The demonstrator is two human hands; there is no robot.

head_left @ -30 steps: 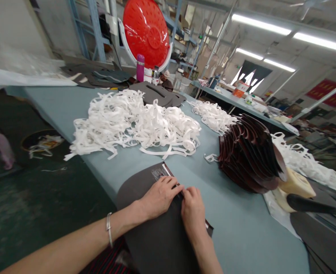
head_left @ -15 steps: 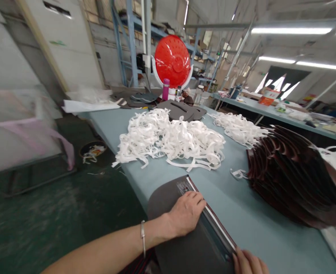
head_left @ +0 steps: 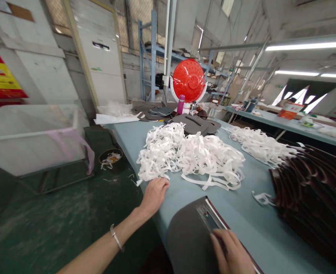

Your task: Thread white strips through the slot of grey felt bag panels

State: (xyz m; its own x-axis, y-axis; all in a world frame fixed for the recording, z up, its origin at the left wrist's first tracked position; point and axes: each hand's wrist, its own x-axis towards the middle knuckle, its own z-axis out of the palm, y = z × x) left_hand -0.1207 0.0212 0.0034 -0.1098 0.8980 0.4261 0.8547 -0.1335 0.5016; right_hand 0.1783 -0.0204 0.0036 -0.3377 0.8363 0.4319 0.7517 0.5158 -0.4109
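From the head view: the right hand (head_left: 233,252), blurred and cropped below, rests on one dark panel (head_left: 189,236), also cropped, by the table's (head_left: 260,224) near edge; its grip I can't tell. The left hand (head_left: 154,195), fingers curled, is beside countless white strips (head_left: 210,156), any hold hidden. Open tabletop separates panel from one brown stack (head_left: 313,198).

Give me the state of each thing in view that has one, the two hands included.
Dark grey, round-ended flat panel: lying flat
Heaped white ribbons: loose, tangled
Glossy dark brown sheets: stacked, fanned
Magenta cylindrical bottle: upright
White ceiling tube lights: lit
Bare left hand: fingers curled, at the ribbons' near edge; grip unclear
Bare right hand: fingers bent, on the panel
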